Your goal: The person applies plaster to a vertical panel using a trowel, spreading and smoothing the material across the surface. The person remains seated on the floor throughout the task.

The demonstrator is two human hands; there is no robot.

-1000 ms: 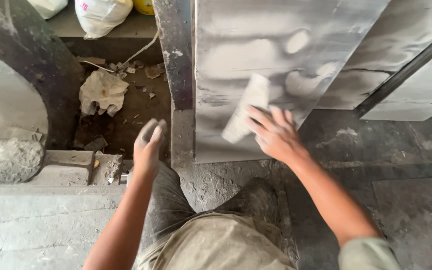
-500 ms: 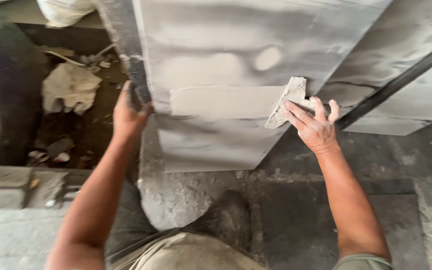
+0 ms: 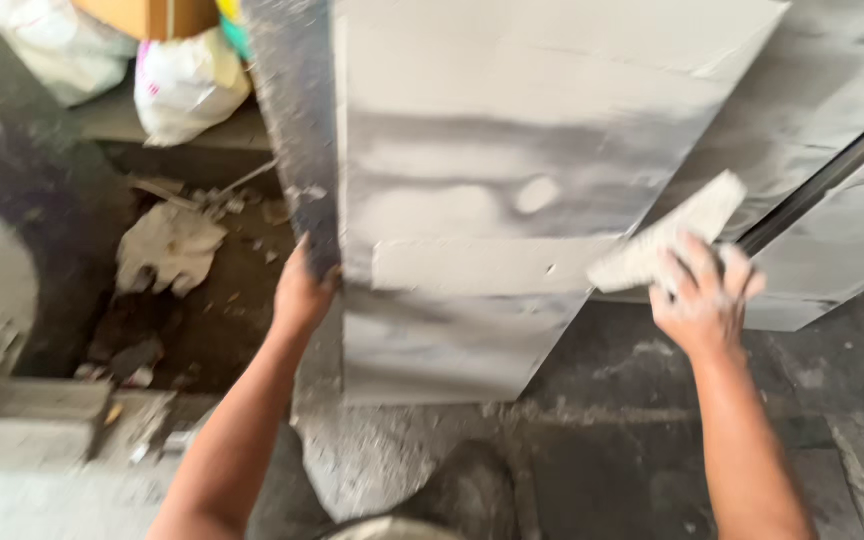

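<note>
Right hand (image 3: 704, 298) grips a pale sanding block (image 3: 670, 236), its long axis slanting up to the right, pressed flat against the grey panel (image 3: 512, 150). Left hand (image 3: 302, 292) clasps the panel's dark left edge, with a crumpled rag (image 3: 167, 245) on the dirty floor just beyond it.

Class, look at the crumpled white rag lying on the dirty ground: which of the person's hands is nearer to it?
Left. The left hand grips the dark edge of the grey slab, just right of the crumpled white rag. The right hand, holding a pale block, is far across the slab.
</note>
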